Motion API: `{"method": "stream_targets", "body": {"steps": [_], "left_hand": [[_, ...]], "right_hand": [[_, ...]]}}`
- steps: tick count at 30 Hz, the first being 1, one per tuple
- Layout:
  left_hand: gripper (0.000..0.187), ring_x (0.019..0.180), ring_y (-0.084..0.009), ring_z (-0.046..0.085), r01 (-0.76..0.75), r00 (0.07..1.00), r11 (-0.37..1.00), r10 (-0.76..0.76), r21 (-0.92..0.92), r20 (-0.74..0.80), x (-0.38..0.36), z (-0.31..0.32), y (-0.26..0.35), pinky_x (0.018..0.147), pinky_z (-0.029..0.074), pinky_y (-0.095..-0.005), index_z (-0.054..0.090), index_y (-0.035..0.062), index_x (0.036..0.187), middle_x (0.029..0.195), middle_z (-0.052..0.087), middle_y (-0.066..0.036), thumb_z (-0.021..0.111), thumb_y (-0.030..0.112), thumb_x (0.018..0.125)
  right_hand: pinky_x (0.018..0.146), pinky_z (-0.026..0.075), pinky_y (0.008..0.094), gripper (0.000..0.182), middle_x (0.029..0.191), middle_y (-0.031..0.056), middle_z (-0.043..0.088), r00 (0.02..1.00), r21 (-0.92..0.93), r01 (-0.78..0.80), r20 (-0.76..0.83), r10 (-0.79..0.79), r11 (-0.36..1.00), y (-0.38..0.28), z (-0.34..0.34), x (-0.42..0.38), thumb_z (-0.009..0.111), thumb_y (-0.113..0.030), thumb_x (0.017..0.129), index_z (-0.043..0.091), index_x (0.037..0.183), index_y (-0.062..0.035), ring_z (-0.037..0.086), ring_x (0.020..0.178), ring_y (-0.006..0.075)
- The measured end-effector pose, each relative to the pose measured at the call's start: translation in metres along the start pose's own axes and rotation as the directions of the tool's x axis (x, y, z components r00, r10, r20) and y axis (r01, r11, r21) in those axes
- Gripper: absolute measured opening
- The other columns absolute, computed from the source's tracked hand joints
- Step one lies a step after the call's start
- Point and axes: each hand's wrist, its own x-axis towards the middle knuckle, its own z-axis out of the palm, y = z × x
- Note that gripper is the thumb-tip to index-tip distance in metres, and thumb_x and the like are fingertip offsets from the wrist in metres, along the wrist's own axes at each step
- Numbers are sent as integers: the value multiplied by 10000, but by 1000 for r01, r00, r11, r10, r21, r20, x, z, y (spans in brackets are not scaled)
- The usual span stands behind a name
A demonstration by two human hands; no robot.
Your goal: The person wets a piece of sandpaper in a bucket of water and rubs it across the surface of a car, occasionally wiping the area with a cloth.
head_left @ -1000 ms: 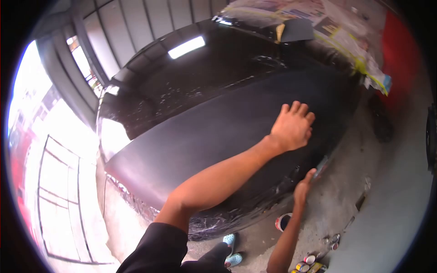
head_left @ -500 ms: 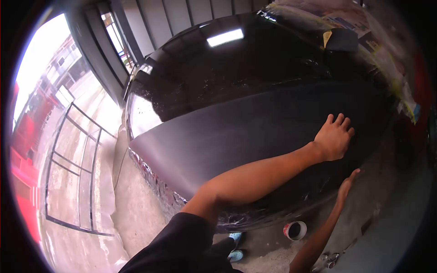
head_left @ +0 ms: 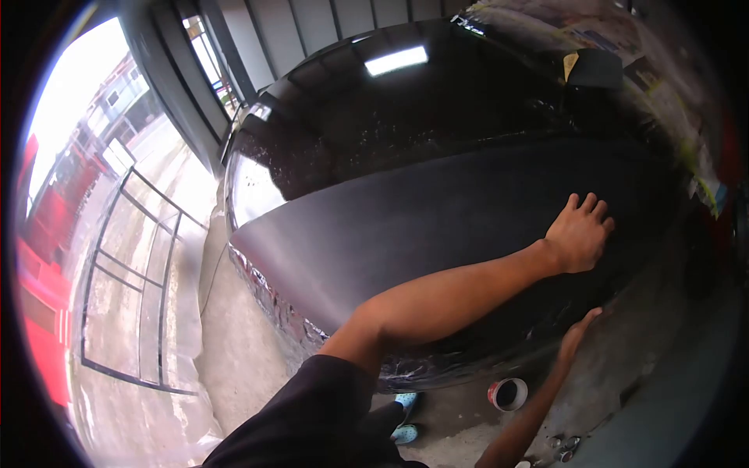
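Observation:
A glossy black car panel point(head_left: 328, 101), probably a hood, fills the middle of the view, with a matte dark grey band point(head_left: 374, 210) along its near side. My left hand point(head_left: 579, 235) rests palm down on the right part of that band. Its fingers are bent, and whatever is under them is hidden. Lower down, my right hand point(head_left: 579, 329) is at the panel's near edge on the right; only its side and one fingertip show. A dark sheet with a yellowish folded corner point(head_left: 594, 69) lies on the far right of the panel.
Crinkled plastic film point(head_left: 285, 320) hangs along the near edge. Masking paper and film point(head_left: 663, 117) cover the far right. A white and red bucket point(head_left: 508, 395) stands on the concrete floor, with small cans point(head_left: 563, 448) nearby. On the left stands a metal frame point(head_left: 129, 273).
My right hand has moved down and to the left along the near edge. My left hand stays at nearly the same place on the panel. The whole view has shifted slightly.

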Motion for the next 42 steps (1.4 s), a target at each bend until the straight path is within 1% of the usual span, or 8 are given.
{"method": "stream_targets", "body": {"steps": [4,9,16,21,28,33,38,42], "left_hand": [[428,1325,-339,546,-13,1000,1000,13,21,26,-2,-1,0,1056,453,-493,741,66,1289,1291,620,-158,768,290,927],[444,1341,-345,543,-11,1000,999,10,35,30,1,-4,1,1056,455,-495,741,62,1296,1306,621,-163,774,298,922],[441,1333,-341,553,-9,998,1000,8,19,58,-1,-6,2,1047,460,-488,751,57,1289,1305,630,-161,777,300,922],[436,1323,-338,558,-11,999,999,10,32,32,0,-6,1,1040,461,-485,755,57,1281,1293,635,-157,778,304,922],[426,1323,-334,554,-4,997,999,1,38,73,-1,-5,2,1037,458,-479,759,77,1288,1287,641,-146,759,316,935],[418,1313,-321,558,-11,998,999,8,40,67,0,-9,0,1037,457,-476,755,79,1291,1287,643,-139,748,305,940],[394,1298,-316,568,-16,998,999,13,49,56,-2,-8,0,1040,464,-486,740,76,1287,1273,646,-138,738,279,949],[233,1235,-316,608,-26,1000,999,26,24,-11,-2,-8,1,995,483,-494,723,89,1138,1203,649,-115,738,223,948]], "right_hand": [[1384,130,440,925,1840,226,181,974,88,226,-1,-227,970,-16,-2,-54,318,-669,1169,238,1731,61,186,1703,345],[1391,94,440,989,1865,187,99,951,339,-245,264,158,908,10,5,72,271,-734,1143,145,1759,29,117,1721,310],[1375,192,468,781,1804,251,276,949,-164,312,8,-315,936,-38,-14,-51,241,-548,1217,280,1724,45,279,1674,364],[1386,97,446,889,1859,187,143,984,366,-33,173,-34,930,32,16,104,294,-662,1176,218,1757,8,160,1713,314],[1375,161,464,798,1820,241,244,945,-100,328,27,-327,939,-36,-16,-59,268,-571,1210,270,1735,31,266,1677,371],[1379,144,504,789,1833,268,165,958,231,-9,280,-58,973,18,5,32,240,-540,1208,172,1760,20,174,1706,393],[1355,33,641,917,1863,219,61,961,180,215,139,-241,960,-37,-9,-102,207,-682,1157,32,1783,-36,37,1728,396],[1354,0,643,902,1867,212,34,959,159,155,214,-187,975,-31,-17,-3,212,-666,1167,20,1780,-33,7,1730,381]]}}
